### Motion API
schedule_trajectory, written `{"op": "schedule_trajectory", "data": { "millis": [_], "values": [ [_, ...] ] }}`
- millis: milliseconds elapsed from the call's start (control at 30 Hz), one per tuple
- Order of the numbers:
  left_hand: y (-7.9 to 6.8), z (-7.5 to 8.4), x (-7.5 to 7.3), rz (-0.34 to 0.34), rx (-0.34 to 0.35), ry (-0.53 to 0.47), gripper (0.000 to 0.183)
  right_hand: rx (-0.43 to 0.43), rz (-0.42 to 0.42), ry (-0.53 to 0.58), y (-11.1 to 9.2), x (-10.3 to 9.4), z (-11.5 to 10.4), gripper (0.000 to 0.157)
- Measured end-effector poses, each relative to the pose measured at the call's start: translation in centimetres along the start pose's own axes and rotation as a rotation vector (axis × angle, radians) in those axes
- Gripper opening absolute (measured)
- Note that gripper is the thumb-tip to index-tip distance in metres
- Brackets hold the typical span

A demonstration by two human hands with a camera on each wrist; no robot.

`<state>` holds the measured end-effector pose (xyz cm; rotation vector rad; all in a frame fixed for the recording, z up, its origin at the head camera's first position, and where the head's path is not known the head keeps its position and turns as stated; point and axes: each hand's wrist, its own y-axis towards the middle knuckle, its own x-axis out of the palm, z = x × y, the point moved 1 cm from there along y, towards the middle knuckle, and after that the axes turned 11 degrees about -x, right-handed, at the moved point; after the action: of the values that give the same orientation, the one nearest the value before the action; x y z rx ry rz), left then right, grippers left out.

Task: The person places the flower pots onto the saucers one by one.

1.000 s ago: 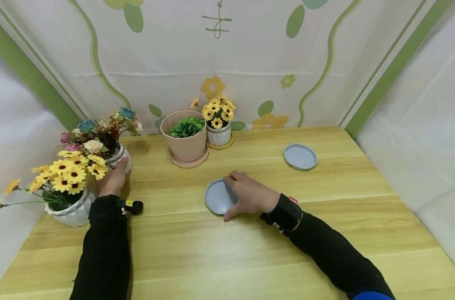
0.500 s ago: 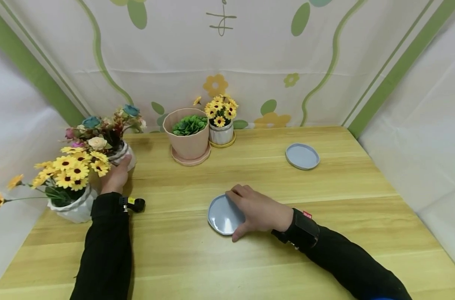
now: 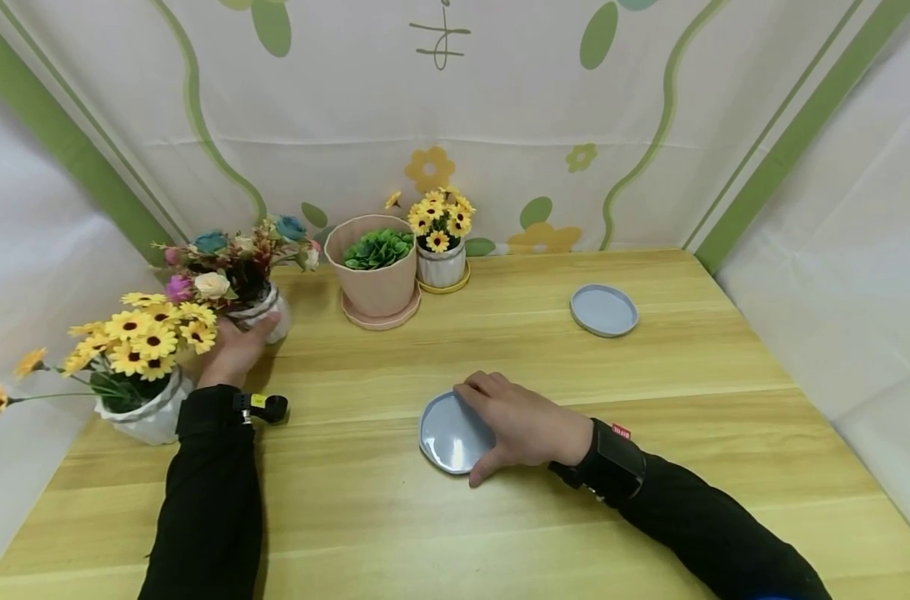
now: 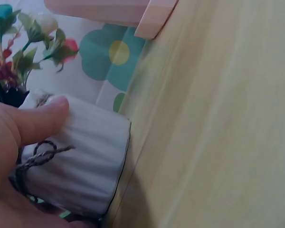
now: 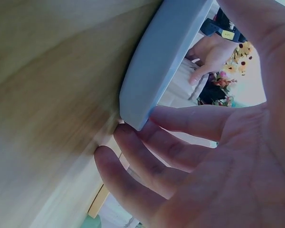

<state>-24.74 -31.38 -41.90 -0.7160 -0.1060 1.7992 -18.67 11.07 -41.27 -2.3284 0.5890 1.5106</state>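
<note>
My left hand point(image 3: 233, 357) holds a white ribbed flowerpot point(image 4: 88, 156) of mixed artificial roses point(image 3: 226, 267) at the left of the table. In the left wrist view the thumb lies on the pot's side, above a tied cord, and the pot's base is tilted or at the tabletop; I cannot tell which. Near the table's middle, my right hand point(image 3: 526, 427) grips a grey-blue plant saucer point(image 3: 449, 435) by its right side. The right wrist view shows fingertips point(image 5: 159, 114) at the saucer's rim, with other fingers touching the wood. The palm hides part of the saucer in the head view.
A white pot of yellow daisies point(image 3: 147, 412) stands just left of my left hand. Behind are a pink pot point(image 3: 376, 287) on a pink saucer and a small daisy pot point(image 3: 442, 267) on a yellow saucer. Another grey-blue saucer point(image 3: 603, 311) lies at the back right.
The held saucer has come toward me with my right hand, mostly in the first half second. The pot of roses has shifted to the right in my left hand.
</note>
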Motion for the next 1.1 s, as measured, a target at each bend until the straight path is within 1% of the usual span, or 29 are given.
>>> {"op": "schedule_trajectory", "data": {
  "millis": [100, 200, 300, 467, 567, 633, 833, 967, 1100],
  "values": [
    [0.1, 0.1, 0.3, -0.008, 0.068, -0.046, 0.105, 0.004, 0.002, 0.0, 0.0, 0.0, 0.0, 0.117],
    [0.2, 0.2, 0.5, -0.015, 0.128, -0.068, 0.1, 0.0, 0.004, -0.003, 0.0, 0.1, 0.0, 0.117],
    [0.3, 0.1, 0.6, -0.041, 0.175, -0.076, 0.098, -0.012, 0.008, -0.012, 0.0, 0.1, 0.0, 0.116],
    [0.4, 0.1, 0.6, -0.074, 0.241, -0.054, 0.098, -0.02, 0.012, -0.019, 0.0, 0.0, -0.1, 0.116],
    [0.6, 0.0, 0.4, -0.095, 0.278, 0.004, 0.099, -0.019, 0.012, -0.017, 0.0, 0.0, -0.1, 0.116],
    [0.6, 0.0, 0.3, -0.121, 0.3, 0.061, 0.101, -0.017, 0.009, -0.016, -0.1, 0.0, -0.1, 0.117],
    [0.2, 0.4, 0.1, -0.238, 0.355, 0.245, 0.105, -0.012, 0.006, -0.013, -0.1, 0.0, -0.1, 0.117],
    [-0.3, 0.7, 0.4, -0.329, 0.389, 0.321, 0.103, -0.012, 0.005, -0.013, 0.0, 0.0, -0.1, 0.117],
    [-1.0, 1.0, 0.8, -0.391, 0.391, 0.355, 0.101, -0.011, 0.001, -0.004, -0.1, -0.1, -0.1, 0.117]
  ]
}}
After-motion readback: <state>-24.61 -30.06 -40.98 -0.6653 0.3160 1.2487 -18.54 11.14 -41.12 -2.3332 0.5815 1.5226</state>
